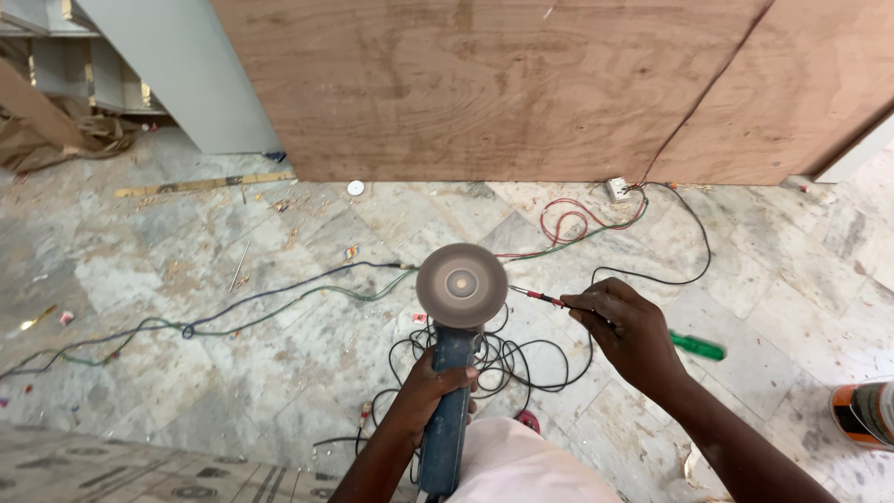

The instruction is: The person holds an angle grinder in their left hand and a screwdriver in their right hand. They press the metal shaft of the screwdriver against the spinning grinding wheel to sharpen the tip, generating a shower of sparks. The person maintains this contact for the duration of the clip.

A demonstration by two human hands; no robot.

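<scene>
Left hand: the left hand [438, 387] is wrapped tight around the blue body of an angle grinder [451, 410], fingers closed over the top of the handle, just above a pale trouser leg [521, 466] at the bottom edge of the view.
Grinder: it points away from the person, the body running up the middle of the view, held above the floor.
Disc: the round grey disc [462, 284] at the grinder's far end faces the camera; its surface looks smeared, and I cannot tell whether that is spin or blur.
Right hand: the right hand [624, 331] is pinched shut on a thin red-and-black tool [545, 298], whose tip lies just beside the right edge of the disc.
Cable: a tangle of black cable [507, 359] lies coiled on the floor beneath the grinder and between the two hands.
Screwdriver: a green-handled screwdriver [697, 347] lies on the floor just right of the right hand.
Floor: marbled grey tiles [186, 373] strewn with wood chips and scraps.
Wires: blue and green wires [279, 303] trail off to the left; red and green wires [577, 224] loop toward a small white socket box [618, 189].
Background: large plywood sheets [503, 84] stand upright against the far side, the socket box at their foot.
</scene>
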